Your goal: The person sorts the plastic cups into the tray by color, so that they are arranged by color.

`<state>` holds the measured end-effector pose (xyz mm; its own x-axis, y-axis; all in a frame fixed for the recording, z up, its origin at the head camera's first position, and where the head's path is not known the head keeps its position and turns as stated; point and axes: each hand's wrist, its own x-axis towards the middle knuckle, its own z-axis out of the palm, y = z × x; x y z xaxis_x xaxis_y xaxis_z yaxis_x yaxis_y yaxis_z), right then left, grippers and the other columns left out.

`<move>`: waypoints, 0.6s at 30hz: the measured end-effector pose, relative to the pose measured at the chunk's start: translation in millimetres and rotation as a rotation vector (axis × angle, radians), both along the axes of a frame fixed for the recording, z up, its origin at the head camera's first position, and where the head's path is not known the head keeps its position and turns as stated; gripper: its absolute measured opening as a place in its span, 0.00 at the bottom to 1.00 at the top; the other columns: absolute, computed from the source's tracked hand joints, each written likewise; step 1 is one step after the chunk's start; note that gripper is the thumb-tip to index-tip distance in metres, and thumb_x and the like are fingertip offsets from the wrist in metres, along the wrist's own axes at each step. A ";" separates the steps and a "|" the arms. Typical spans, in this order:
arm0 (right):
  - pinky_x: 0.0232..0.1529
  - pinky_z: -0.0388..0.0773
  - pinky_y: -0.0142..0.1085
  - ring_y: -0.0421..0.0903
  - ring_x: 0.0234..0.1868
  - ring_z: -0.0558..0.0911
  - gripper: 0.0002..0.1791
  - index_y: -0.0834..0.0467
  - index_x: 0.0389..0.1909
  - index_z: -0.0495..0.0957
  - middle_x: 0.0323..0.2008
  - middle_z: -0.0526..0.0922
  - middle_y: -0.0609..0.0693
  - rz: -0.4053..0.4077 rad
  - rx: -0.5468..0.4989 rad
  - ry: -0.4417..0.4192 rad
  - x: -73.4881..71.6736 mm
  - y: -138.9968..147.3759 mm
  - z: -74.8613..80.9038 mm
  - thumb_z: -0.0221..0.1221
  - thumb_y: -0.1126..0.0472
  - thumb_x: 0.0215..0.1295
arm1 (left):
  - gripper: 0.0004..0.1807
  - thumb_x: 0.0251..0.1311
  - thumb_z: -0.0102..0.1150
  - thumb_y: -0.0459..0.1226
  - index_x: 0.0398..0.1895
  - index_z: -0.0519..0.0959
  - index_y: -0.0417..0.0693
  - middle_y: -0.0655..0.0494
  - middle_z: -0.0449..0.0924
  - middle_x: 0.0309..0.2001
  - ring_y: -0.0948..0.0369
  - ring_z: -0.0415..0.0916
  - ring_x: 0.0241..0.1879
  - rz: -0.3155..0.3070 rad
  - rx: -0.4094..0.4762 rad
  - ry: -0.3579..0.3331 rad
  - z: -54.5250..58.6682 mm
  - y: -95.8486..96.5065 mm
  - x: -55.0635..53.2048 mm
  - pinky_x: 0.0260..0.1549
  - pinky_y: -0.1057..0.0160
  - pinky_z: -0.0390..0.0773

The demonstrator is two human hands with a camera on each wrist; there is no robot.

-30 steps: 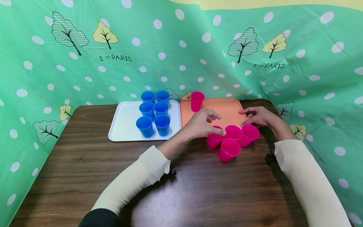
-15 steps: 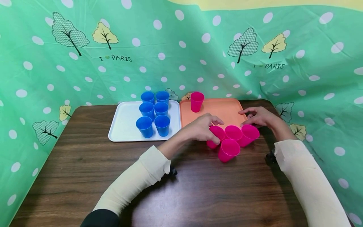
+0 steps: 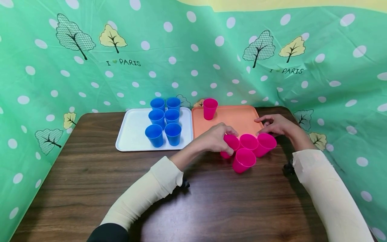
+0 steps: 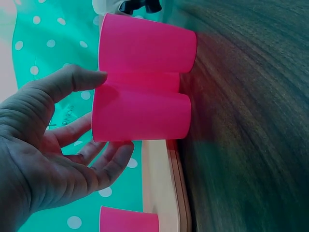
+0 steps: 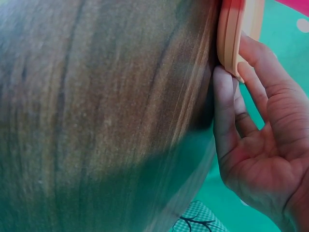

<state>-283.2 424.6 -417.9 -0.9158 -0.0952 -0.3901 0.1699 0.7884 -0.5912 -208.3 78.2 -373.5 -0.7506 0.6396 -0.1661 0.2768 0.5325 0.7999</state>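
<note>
My left hand (image 3: 215, 137) is around the leftmost pink cup (image 3: 231, 141) of a tight cluster of upright cups at the orange tray's front edge. In the left wrist view, the thumb touches this cup's rim (image 4: 140, 116) and the fingers touch its other side. Close beside it stand a middle pink cup (image 3: 249, 141), a nearer one (image 3: 244, 160) and a right one (image 3: 266, 144). My right hand (image 3: 277, 126) holds the right edge of the orange tray (image 3: 239, 117); in the right wrist view, thumb and fingers pinch the tray's corner (image 5: 231, 41).
Another pink cup (image 3: 210, 109) stands at the back left of the orange tray. The white tray (image 3: 133, 131) adjoins it on the left, carrying two columns of blue cups (image 3: 155, 136). A green patterned cloth (image 3: 193, 60) hangs behind the wooden table (image 3: 90, 181).
My left thumb has moved left and down from above the leftmost pink cup to its near side, and the fingers have closed around it. The right hand and tray stay put.
</note>
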 end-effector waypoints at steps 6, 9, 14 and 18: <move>0.37 0.88 0.38 0.50 0.39 0.79 0.45 0.60 0.78 0.77 0.33 0.79 0.46 -0.009 -0.004 -0.005 -1.1 0.8 -1.1 0.83 0.50 0.64 | 0.35 0.53 0.85 0.33 0.68 0.87 0.49 0.52 0.81 0.65 0.60 0.74 0.64 0.012 -0.009 0.007 1.5 1.1 1.0 0.45 0.69 0.86; 0.37 0.88 0.38 0.50 0.40 0.79 0.45 0.59 0.79 0.77 0.33 0.79 0.46 -0.013 -0.001 -0.008 -1.8 1.9 -1.6 0.83 0.50 0.64 | 0.35 0.52 0.86 0.33 0.67 0.87 0.50 0.52 0.81 0.64 0.60 0.74 0.63 0.018 -0.008 0.006 2.2 1.0 1.1 0.43 0.68 0.87; 0.39 0.88 0.38 0.51 0.42 0.78 0.46 0.59 0.79 0.77 0.34 0.79 0.46 -0.015 0.005 -0.014 -1.9 2.6 -1.2 0.83 0.49 0.64 | 0.35 0.51 0.86 0.34 0.67 0.87 0.50 0.51 0.81 0.64 0.60 0.74 0.63 0.030 0.017 0.029 5.4 -0.9 1.4 0.43 0.69 0.87; 0.38 0.88 0.38 0.51 0.42 0.78 0.46 0.59 0.79 0.77 0.34 0.78 0.46 -0.016 0.001 -0.016 -1.8 1.7 -1.0 0.83 0.49 0.64 | 0.34 0.53 0.85 0.35 0.67 0.87 0.49 0.50 0.81 0.65 0.58 0.75 0.64 0.042 0.047 0.051 8.8 -3.1 1.0 0.44 0.69 0.86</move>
<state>-285.0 426.3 -418.9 -0.9107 -0.0805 -0.4051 0.1917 0.7863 -0.5874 -207.2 75.1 -364.7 -0.7838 0.6133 -0.0977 0.2959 0.5072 0.8095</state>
